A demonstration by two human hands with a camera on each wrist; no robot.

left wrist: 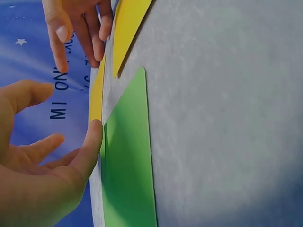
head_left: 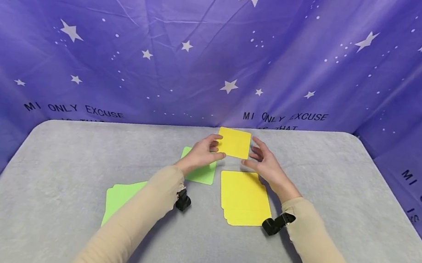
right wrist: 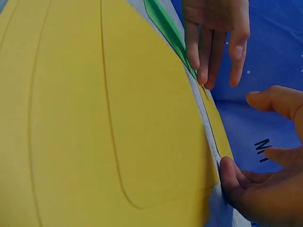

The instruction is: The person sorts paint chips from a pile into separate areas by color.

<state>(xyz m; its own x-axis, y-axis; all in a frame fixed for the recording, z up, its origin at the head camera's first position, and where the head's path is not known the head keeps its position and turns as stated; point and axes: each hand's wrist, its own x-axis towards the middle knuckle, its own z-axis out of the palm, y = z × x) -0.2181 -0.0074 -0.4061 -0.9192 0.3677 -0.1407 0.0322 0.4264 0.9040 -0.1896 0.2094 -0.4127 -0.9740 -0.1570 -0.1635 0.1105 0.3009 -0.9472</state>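
A small yellow card (head_left: 233, 142) lies flat near the table's back edge, between both hands. At its left edge is my left hand (head_left: 203, 151), fingers apart and gently bent, the fingertips overlapping the card's side. My right hand (head_left: 267, 163) is at the right edge in a similar pose, its thumb tip (right wrist: 228, 166) close to the card's corner. Whether either hand presses the card, I cannot tell. Under the left hand lies a green card (head_left: 203, 174). Nearer me, below the right hand, are overlapping yellow sheets (head_left: 245, 200) with rounded corners.
More green sheets (head_left: 120, 195) lie at the left, partly hidden by the left forearm. A grey cloth covers the table (head_left: 73, 150). Behind it hangs a purple curtain (head_left: 186, 76) with stars and lettering. Each wrist carries a black camera (head_left: 183, 200).
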